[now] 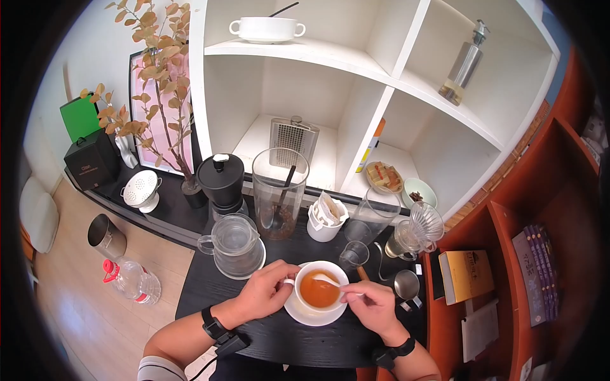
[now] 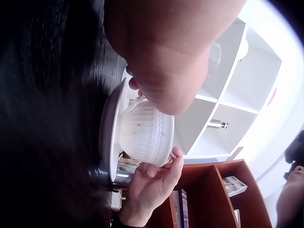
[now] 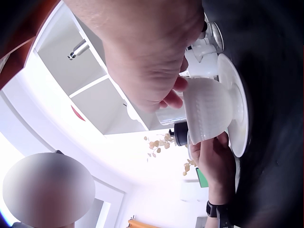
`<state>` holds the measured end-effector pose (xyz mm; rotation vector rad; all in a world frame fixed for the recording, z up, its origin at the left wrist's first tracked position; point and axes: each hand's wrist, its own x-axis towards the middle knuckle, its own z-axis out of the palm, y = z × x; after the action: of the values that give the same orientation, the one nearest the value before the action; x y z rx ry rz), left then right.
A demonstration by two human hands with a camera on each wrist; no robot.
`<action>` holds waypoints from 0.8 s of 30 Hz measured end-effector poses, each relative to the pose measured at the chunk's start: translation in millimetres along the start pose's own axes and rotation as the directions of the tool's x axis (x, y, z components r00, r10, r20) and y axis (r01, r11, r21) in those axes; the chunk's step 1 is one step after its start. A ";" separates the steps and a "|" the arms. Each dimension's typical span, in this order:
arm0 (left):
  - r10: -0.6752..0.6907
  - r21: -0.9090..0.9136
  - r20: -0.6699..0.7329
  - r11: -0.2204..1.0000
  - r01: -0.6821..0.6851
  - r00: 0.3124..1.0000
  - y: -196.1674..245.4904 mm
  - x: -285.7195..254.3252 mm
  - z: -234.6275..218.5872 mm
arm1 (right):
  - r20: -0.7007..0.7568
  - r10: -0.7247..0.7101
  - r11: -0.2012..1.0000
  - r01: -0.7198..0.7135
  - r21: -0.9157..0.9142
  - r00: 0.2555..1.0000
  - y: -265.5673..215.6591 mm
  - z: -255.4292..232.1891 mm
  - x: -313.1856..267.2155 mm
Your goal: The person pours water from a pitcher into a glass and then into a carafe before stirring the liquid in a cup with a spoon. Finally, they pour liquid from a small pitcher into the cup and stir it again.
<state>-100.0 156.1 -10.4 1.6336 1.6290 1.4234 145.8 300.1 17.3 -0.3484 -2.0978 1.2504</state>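
Note:
A white cup (image 1: 325, 307) of amber liquid stands on a white saucer (image 1: 312, 319) near the front of the black table. The left hand (image 1: 265, 292) pinches the cup's handle on its left side. From the right, the right hand (image 1: 372, 306) holds a white spoon (image 1: 326, 279) whose bowl lies in the liquid. The left wrist view shows the ribbed cup (image 2: 146, 133) from the side, with the right hand (image 2: 153, 186) at its rim. In the right wrist view the left hand (image 3: 214, 159) is at the cup (image 3: 209, 109), above the saucer (image 3: 241, 128).
Behind the cup stand a glass pitcher (image 1: 235, 244), a black grinder (image 1: 221, 181), a tall glass (image 1: 277, 209), a white cup with a drip bag (image 1: 326, 222) and a small glass (image 1: 354, 255). A metal cup (image 1: 406, 284) is at the right; white shelves (image 1: 298, 54) rise behind.

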 end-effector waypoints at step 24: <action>0.061 -0.020 -0.080 0.998 -0.063 0.995 -8.1 0.8 6.3 | -0.315 0.114 0.988 -0.075 0.134 0.942 -28.9 18.0 -46.6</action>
<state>-98.6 160.8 -19.4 1.6478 1.6114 1.5508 171.6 248.5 17.4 -0.5651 -1.7382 1.2726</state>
